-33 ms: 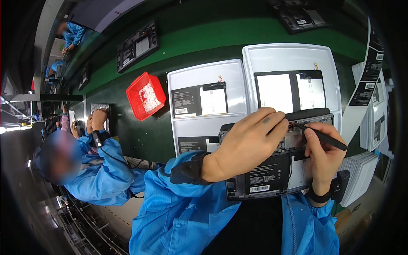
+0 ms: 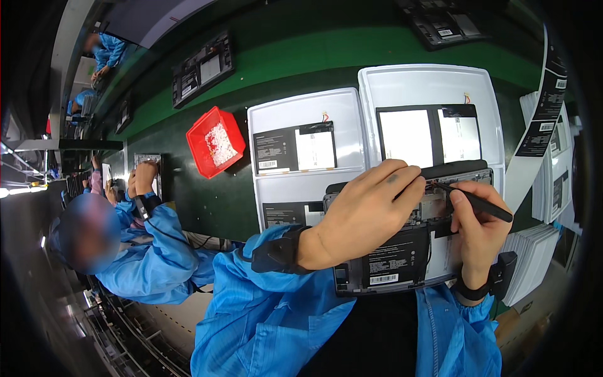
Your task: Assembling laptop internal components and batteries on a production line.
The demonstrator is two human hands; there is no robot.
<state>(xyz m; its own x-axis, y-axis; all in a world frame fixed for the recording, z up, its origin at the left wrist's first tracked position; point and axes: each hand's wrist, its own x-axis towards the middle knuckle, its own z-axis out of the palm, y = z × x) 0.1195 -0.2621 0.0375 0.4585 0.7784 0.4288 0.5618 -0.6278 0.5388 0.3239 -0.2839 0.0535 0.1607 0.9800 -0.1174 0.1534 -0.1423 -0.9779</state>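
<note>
- Close in front of the person, in the head view, an opened dark device [image 2: 402, 251] with its back cover off lies tilted across the near edge of the green work surface [image 2: 352, 56], partly over two white trays [image 2: 301, 107].
- The left hand [image 2: 364, 217] lies across the device's upper left part, palm down, with its fingers stretched toward the inner top edge; it presses on the device rather than closing round anything.
- The right hand [image 2: 478, 235] is clamped on a slim black tool [image 2: 474, 201], held like a pen, whose tip points at the small parts near the device's top edge, just beside the left fingertips.
- Step in hand, as I judge it: fine work on a connector or cable at that edge, with one hand steadying and the other probing. Whether the tip touches is too small to tell.
- The next move calls for a steady left hand and a light, exact push of the tip.
- Each tray holds flat dark-and-white battery packs [image 2: 295, 147]; a red bin [image 2: 215, 141] of small white bits stands left of them.
- A co-worker in a blue coat [image 2: 151, 251] works at the far left.
</note>
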